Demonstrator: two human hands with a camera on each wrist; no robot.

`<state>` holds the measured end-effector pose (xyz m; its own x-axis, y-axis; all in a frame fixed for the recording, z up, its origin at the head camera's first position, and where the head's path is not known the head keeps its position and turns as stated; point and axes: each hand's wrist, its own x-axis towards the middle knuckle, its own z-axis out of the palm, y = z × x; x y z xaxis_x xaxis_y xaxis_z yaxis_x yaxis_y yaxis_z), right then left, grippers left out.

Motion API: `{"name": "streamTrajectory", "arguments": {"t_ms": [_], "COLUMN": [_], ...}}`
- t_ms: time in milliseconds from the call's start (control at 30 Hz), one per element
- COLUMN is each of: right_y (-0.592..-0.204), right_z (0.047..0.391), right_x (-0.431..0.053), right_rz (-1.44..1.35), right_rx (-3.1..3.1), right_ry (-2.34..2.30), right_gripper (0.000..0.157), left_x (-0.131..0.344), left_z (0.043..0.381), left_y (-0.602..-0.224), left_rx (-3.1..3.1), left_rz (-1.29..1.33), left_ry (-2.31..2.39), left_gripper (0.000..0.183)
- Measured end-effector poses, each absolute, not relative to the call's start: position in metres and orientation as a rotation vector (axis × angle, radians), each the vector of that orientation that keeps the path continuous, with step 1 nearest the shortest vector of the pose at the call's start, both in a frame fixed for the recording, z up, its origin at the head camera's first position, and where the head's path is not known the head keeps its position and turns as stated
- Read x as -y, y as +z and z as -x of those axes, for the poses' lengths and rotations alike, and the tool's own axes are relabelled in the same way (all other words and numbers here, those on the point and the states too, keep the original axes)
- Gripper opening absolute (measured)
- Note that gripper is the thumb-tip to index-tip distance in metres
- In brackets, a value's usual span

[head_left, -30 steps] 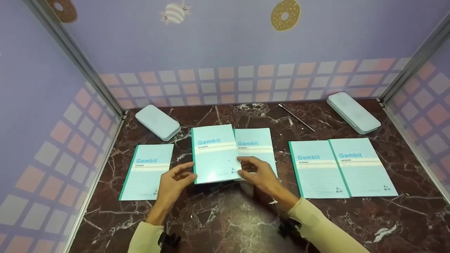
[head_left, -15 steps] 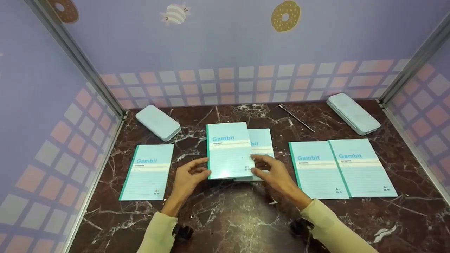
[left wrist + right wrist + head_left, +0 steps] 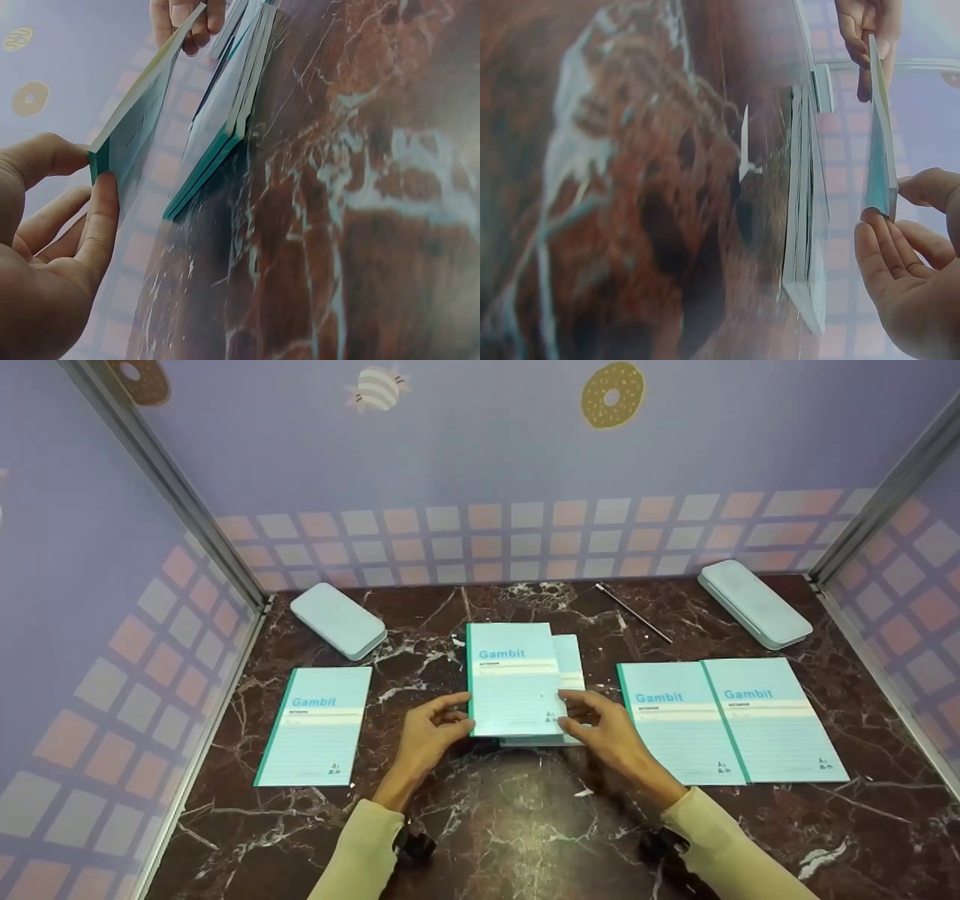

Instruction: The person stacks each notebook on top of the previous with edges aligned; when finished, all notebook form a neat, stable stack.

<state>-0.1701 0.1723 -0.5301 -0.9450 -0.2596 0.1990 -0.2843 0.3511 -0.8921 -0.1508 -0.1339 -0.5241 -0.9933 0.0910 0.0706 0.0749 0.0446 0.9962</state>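
A light-blue Gambit notebook with a green spine is held level above the table's middle. My left hand pinches its spine edge near the lower corner; my right hand pinches the opposite edge. Beneath it lies a small stack of like notebooks, largely covered in the head view. Both wrist views show a gap between the held notebook and the stack. In the right wrist view the stack lies flat on the table.
One notebook lies at left. Two notebooks lie side by side at right, a left one and a right one. Pale cases stand at back left and back right. A thin pen-like stick lies between. Walls enclose the marble-patterned table.
Both hands have carried the held notebook to the right, from beside and partly over the middle stack to mostly over it. The other notebooks, cases and stick have stayed put.
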Motion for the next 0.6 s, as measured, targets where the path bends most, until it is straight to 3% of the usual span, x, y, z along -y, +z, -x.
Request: {"name": "streamTrajectory", "arguments": {"t_ms": [600], "right_y": [-0.538], "right_z": [0.170], "right_x": [-0.193], "right_rz": [-0.384], "right_rx": [2.636], "right_ry": [1.656], "right_gripper": [0.040], "left_x": [0.110], "left_z": [0.160], "left_y": [-0.536], "left_rx": [-2.294], "left_rz": [-0.126], "left_ry": [2.074], "left_gripper": [0.036]}}
